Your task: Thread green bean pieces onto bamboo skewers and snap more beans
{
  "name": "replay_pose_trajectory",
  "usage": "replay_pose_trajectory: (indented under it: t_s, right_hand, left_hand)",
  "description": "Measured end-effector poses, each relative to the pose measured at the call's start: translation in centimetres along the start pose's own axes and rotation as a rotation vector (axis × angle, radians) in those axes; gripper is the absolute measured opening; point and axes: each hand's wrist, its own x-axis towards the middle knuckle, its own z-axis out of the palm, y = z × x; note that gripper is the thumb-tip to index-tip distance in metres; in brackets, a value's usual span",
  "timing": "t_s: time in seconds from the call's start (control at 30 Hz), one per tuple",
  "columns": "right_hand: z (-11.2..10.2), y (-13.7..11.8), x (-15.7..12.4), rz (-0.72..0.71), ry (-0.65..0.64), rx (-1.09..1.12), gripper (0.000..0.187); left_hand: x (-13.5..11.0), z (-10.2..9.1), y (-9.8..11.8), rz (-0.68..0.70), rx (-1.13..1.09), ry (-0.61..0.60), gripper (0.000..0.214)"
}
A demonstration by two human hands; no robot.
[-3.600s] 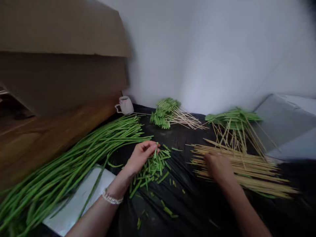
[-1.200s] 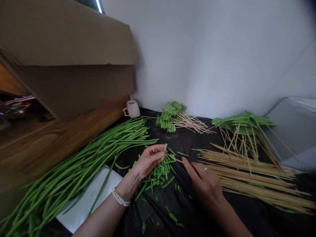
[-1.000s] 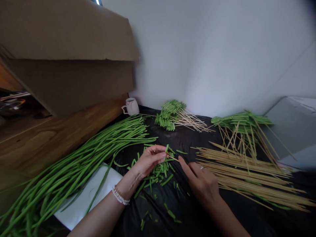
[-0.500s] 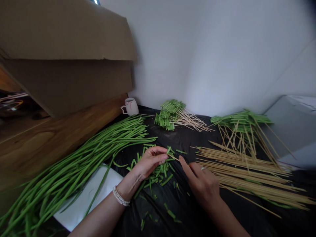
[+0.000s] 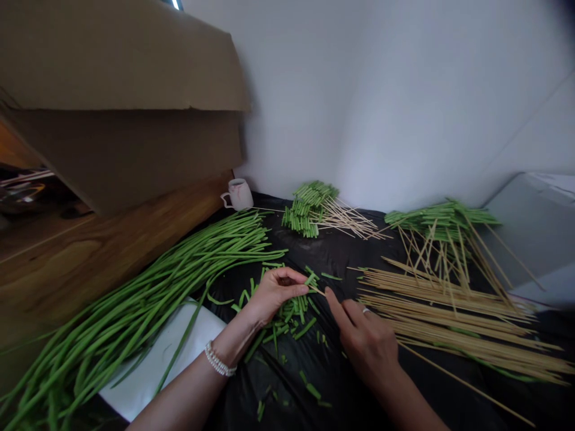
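Note:
My left hand (image 5: 268,299) pinches a short cut piece of green bean (image 5: 311,280) between thumb and fingertips. My right hand (image 5: 366,335) is closed around a thin wooden skewer (image 5: 467,384), index finger laid along it. The skewer's front end meets the bean piece at my left fingertips; how far it goes in is hard to see. Its long tail sticks out behind my right hand toward the lower right. Beneath my left hand, loose cut bean pieces (image 5: 294,308) lie scattered on black plastic sheeting (image 5: 354,401).
Long uncut beans (image 5: 148,299) lie at left, partly over a white sheet (image 5: 179,335). Bare skewers (image 5: 449,311) spread at right. Threaded bean skewers form two piles (image 5: 309,206) (image 5: 442,218) at the back. A mug (image 5: 240,194) and a cardboard box (image 5: 135,108) stand left.
The skewer's tail now points more steeply down and reaches farther to the lower right. Both hands have barely moved, still meeting at the bean piece.

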Motion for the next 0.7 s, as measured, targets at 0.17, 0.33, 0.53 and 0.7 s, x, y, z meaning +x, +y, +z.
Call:
replay_pose_trajectory:
  t_s: [0.17,0.33,0.53,0.7]
  right_hand:
    - [0.26,0.10,-0.17,0.006,0.012,0.031,0.051]
    - [0.23,0.29,-0.21,0.011,0.021,0.048,0.051]
    - [0.15,0.19,0.11,-0.002,0.074,0.048,0.044]
    - [-0.14,-0.04,0.27,0.000,0.060,0.038,0.042]
  left_hand:
    - [-0.02,0.23,-0.02,-0.007,-0.027,0.005,0.021]
    - [-0.17,0.57,0.06,-0.061,-0.066,0.007,0.024]
    - [-0.18,0.44,-0.11,-0.129,-0.093,0.005,0.027]
    - [-0.16,0.45,0.01,-0.155,-0.084,0.011,0.027]
